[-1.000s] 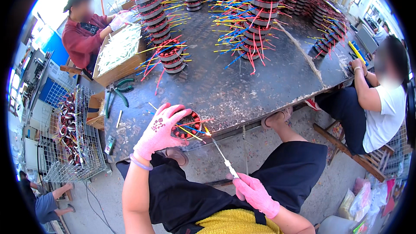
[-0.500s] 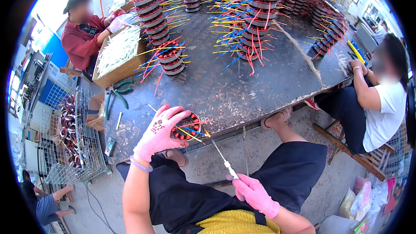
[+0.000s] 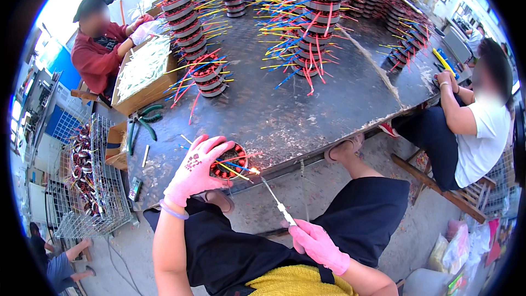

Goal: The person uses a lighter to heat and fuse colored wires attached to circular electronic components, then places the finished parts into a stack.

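Note:
My left hand [image 3: 193, 172], in a pink glove, grips a motor stator [image 3: 230, 163] at the table's near edge. The stator is a ring with red parts inside; its yellow, blue and red leads [image 3: 235, 169] point right. My right hand [image 3: 318, 245], also in a pink glove, is closed round the white handle of a slim torch-like tool [image 3: 281, 206] with a long thin metal shaft. The shaft's tip lies just below and right of the lead ends. A small bright flame [image 3: 255, 170] glows at those ends. Fingers under the stator are hidden.
Stacked stators [image 3: 320, 27] with splayed leads stand on the dark table [image 3: 263, 109]. Green-handled pliers [image 3: 143, 123] lie by a cardboard box [image 3: 143, 90] of white pieces. A wire basket [image 3: 101, 186] stands left. Co-workers sit at left [image 3: 101, 49] and right [image 3: 476, 126].
The glow at the lead ends has grown into a brighter flame, and the tool's tip is now slightly apart from it. Both hands keep their holds; the view has shifted slightly.

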Tool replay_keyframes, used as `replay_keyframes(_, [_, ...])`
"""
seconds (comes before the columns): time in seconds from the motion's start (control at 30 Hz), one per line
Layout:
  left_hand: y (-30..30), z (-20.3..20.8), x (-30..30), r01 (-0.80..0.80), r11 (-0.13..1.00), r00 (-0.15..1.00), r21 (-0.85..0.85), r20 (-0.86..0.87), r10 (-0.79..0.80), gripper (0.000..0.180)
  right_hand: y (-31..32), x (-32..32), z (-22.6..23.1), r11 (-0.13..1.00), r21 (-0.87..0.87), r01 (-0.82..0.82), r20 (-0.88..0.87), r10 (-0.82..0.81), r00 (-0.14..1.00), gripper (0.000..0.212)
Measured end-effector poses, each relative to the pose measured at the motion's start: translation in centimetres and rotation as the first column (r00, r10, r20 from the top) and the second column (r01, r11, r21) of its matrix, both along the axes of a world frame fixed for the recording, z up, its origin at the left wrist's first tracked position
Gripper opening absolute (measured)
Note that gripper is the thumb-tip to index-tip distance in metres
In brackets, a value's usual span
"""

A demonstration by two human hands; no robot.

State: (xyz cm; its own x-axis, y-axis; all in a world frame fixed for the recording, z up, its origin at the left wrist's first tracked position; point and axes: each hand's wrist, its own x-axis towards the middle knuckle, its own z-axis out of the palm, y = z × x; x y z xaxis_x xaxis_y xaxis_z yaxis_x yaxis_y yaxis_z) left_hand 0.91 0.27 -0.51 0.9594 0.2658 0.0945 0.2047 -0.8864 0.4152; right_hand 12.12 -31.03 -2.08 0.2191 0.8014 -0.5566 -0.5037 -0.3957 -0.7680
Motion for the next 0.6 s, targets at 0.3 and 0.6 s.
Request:
replay_keyframes(0.3, [-0.8,0.6,0.4,-0.087,0.996,0.995,-0.004,-0.047,0.086,0.099,-0.3,-0.5,-1.4,0.997,0.068,0.037,0.041,-0.04,0.998,0.025])
replay_keyframes(0.6, [-0.8,0.0,0.4,-0.09,0.996,0.995,-0.017,-0.037,0.089,0.102,-0.2,0.2,-1.2,0.997,0.022,-0.077,0.148,0.073,0.986,0.03])
